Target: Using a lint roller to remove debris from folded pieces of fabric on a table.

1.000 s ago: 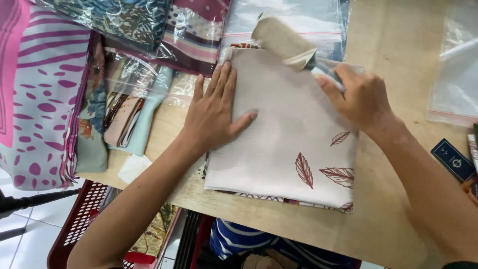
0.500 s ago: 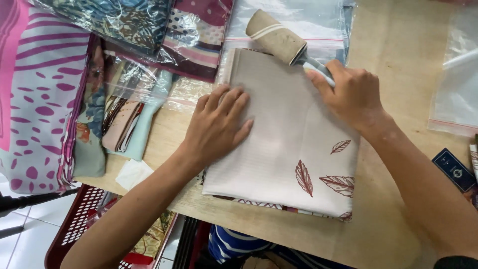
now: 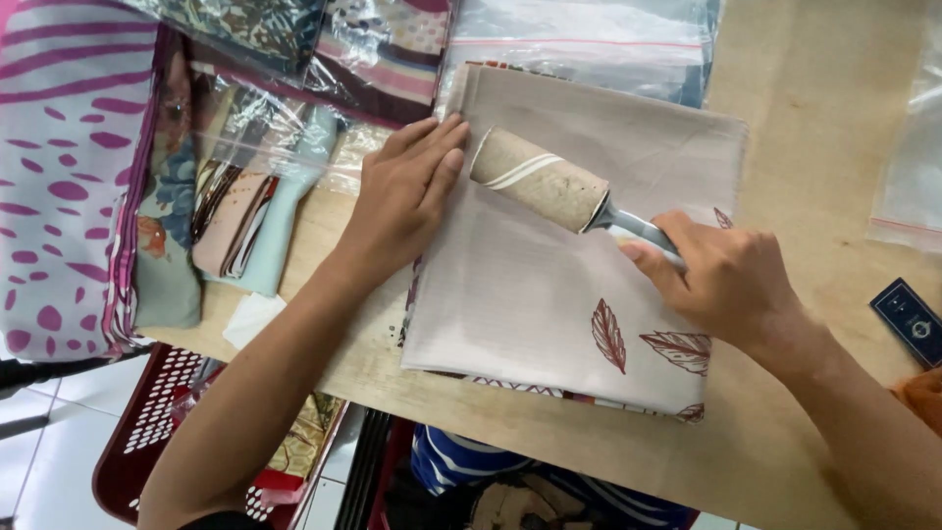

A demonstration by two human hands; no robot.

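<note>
Firmly gripped lint roller (image 3: 541, 182) (right hand (image 3: 721, 275))

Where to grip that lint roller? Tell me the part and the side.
Grip the lint roller by its slim grey handle, coming from the lower right, as the right hand does. The handle juts that way, and the wide drum must stay free against the folded beige cloth.

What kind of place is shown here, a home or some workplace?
Probably a small packing table for a fabric or scarf seller. The right hand runs a brown lint roller over a folded beige leaf-print cloth, the left hand steadies it, and clear zip bags of patterned folded fabric lie alongside.
</note>
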